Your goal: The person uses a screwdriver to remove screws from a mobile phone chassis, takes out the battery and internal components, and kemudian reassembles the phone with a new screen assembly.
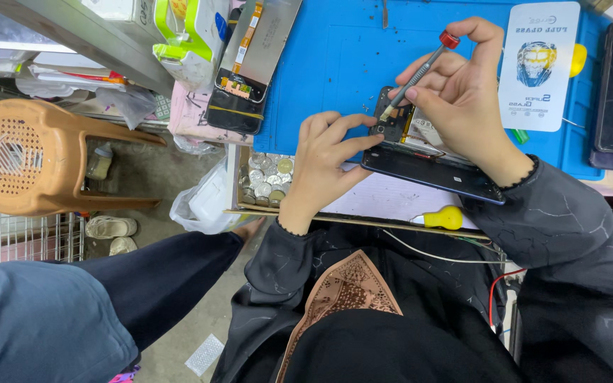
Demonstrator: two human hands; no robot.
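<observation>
Blue mat lies open at eleven o'clock; left hand pinches the opened phone edge, right hand clamps a screwdriver.

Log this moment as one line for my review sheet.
left hand: steadies opened phone | right hand: holds red-capped screwdriver, tip at phone's top corner | surface: blue mat | nearby: coin tray, yellow-handled tool
</observation>
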